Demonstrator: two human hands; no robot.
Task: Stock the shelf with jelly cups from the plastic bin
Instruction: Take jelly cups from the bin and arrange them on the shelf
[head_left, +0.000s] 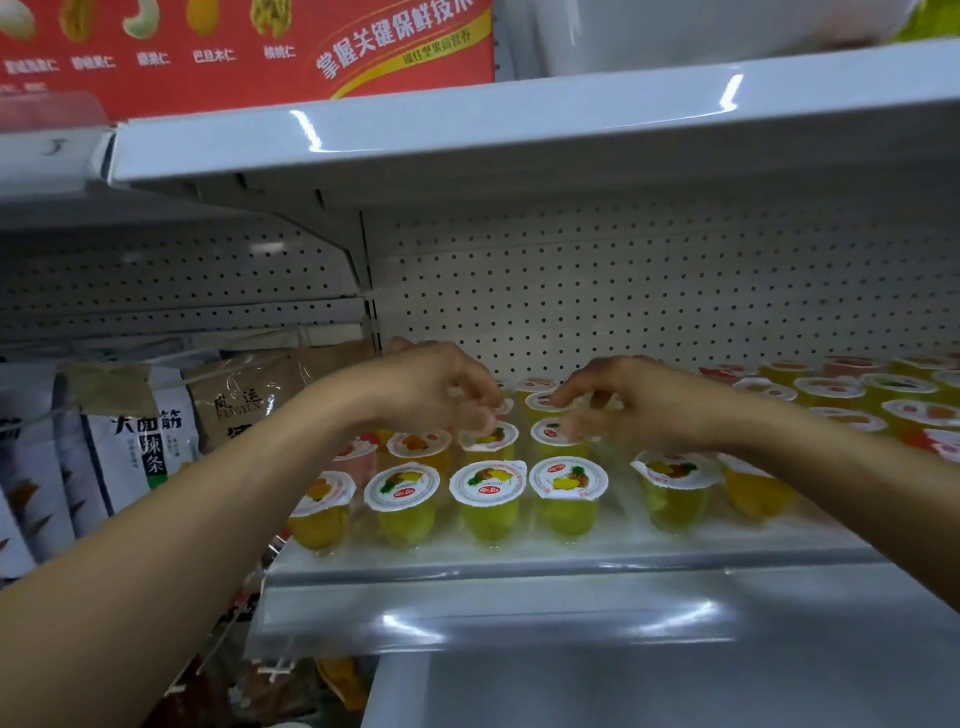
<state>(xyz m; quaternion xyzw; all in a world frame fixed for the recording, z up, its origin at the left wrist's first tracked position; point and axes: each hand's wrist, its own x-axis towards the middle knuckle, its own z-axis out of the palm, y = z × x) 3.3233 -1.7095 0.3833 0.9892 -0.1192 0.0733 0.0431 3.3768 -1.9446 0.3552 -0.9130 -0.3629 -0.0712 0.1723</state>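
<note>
The jelly cups (485, 488) stand in rows on the shelf (519, 566), mid frame. They look light and smooth, with thin lids, so hold the sides. Behind row 1, the left hand (441, 395) and right hand (628, 410) curl over cups; too blurry to tell if they grip. Cups crowd close, easy to knock. Snack bags (140, 441) sit at the left.

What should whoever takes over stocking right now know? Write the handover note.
Left hand: over the second row of jelly cups, fingers curled; blur hides whether it grips one.
Right hand: fingertips at the cups just behind; its grip is also unclear.
Done: several rows of cups stand upright on the shelf, with more at the back right.
Left: the shelf's front right is bare, so probably fill there. The bin is out of view.
</note>
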